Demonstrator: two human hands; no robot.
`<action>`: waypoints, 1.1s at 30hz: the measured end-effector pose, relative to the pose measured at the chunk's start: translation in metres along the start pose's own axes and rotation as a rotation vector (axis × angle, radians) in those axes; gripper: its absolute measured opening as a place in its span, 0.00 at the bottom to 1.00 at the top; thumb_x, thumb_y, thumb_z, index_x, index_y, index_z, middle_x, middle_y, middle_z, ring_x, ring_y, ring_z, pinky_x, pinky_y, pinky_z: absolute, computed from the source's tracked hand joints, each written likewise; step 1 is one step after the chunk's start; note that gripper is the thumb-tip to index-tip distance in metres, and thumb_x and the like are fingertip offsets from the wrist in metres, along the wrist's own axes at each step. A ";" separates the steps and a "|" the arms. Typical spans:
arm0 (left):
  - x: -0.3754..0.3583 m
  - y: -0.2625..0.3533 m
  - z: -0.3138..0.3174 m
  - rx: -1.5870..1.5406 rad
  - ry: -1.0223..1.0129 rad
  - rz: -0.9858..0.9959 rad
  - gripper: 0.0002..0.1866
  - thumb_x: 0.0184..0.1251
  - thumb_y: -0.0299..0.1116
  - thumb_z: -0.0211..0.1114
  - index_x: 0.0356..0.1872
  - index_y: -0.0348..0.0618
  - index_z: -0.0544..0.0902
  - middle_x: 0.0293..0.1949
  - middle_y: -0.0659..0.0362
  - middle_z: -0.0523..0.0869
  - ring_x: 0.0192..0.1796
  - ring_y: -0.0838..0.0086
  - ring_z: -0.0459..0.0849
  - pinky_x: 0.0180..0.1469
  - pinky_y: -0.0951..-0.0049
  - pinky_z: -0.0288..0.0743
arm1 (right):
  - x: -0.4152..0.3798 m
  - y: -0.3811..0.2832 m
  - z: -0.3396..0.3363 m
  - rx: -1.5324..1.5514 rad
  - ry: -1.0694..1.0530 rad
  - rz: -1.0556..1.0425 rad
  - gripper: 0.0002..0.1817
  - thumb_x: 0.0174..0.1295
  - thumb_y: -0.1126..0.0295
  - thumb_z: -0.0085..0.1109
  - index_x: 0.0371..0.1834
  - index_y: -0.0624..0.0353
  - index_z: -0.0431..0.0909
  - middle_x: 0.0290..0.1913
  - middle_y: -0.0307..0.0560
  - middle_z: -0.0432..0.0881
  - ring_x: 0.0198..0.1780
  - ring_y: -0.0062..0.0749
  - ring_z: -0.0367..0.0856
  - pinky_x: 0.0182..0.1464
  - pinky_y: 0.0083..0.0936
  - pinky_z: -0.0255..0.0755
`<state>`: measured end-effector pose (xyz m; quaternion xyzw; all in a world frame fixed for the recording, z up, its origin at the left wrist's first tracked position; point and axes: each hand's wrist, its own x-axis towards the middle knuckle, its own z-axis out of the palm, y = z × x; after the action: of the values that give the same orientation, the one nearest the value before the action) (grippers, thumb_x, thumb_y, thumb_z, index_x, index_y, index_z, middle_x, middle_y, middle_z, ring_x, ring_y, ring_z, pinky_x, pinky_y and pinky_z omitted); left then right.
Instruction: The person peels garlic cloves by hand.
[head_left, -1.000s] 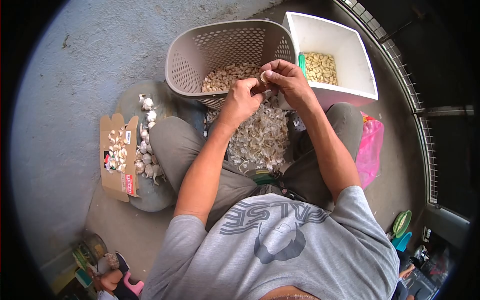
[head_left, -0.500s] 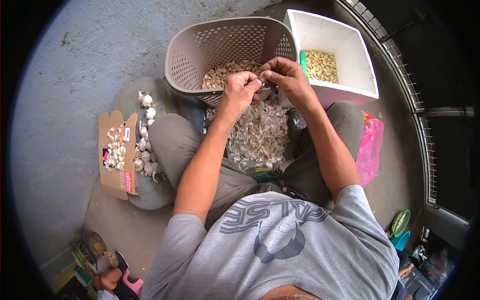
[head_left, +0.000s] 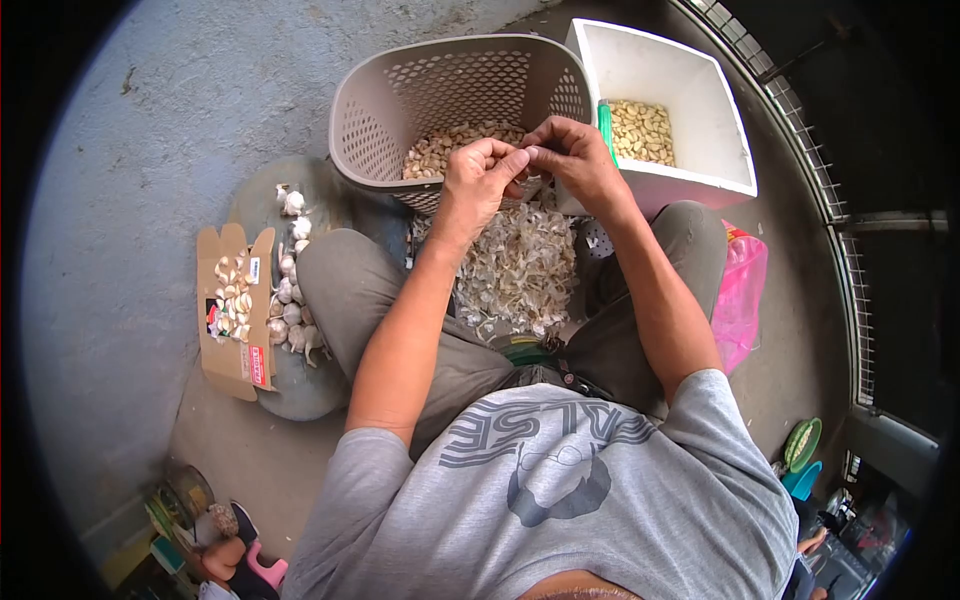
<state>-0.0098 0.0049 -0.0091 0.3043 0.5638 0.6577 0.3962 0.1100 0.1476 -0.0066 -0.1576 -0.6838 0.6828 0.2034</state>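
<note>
My left hand (head_left: 482, 182) and my right hand (head_left: 577, 160) meet fingertip to fingertip above the near rim of a grey-brown perforated basket (head_left: 357, 130). Both are closed in a pinch, and what lies between the fingers is hidden. Unpeeled garlic cloves (head_left: 450, 145) cover the basket's bottom. Below my hands, between my legs, is a heap of papery garlic skins (head_left: 520, 270). To the right stands a white foam box (head_left: 690, 85) with peeled cloves (head_left: 642, 132) inside and a green object (head_left: 606, 128) at its near left corner.
At the left, a cardboard box (head_left: 235, 370) holds cloves beside whole garlic bulbs (head_left: 291, 313) on a rounded grey surface (head_left: 300, 390). A pink bag (head_left: 738, 300) lies by my right knee. Parts of other people show at both lower corners, near green baskets (head_left: 802, 445).
My thumbs and fingertips have come together, and the pale clove seen between them earlier is now hidden. At the lower left, the other person's arm has shifted slightly.
</note>
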 end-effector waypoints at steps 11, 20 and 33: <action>-0.001 -0.002 0.005 -0.096 0.073 0.005 0.08 0.78 0.29 0.63 0.40 0.34 0.85 0.34 0.58 0.87 0.30 0.80 0.84 0.32 0.79 0.80 | 0.000 -0.002 0.001 0.151 0.037 -0.025 0.03 0.72 0.76 0.64 0.41 0.65 0.84 0.35 0.41 0.87 0.35 0.19 0.81 0.37 0.20 0.77; -0.002 -0.006 0.004 0.066 0.105 0.025 0.08 0.78 0.27 0.60 0.39 0.33 0.84 0.32 0.59 0.86 0.28 0.79 0.84 0.29 0.78 0.80 | -0.001 0.000 0.010 -0.164 0.064 -0.040 0.05 0.73 0.75 0.63 0.44 0.66 0.85 0.35 0.39 0.87 0.37 0.19 0.81 0.41 0.21 0.78; -0.004 -0.003 0.010 0.291 0.107 0.105 0.11 0.80 0.33 0.58 0.37 0.36 0.80 0.27 0.61 0.82 0.26 0.79 0.81 0.29 0.75 0.78 | -0.001 -0.005 0.011 -0.072 0.118 -0.060 0.06 0.72 0.77 0.62 0.48 0.67 0.84 0.38 0.40 0.87 0.39 0.19 0.83 0.44 0.21 0.79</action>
<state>0.0009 0.0066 -0.0103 0.3521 0.6567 0.6040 0.2828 0.1057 0.1371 -0.0015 -0.1842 -0.6991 0.6410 0.2577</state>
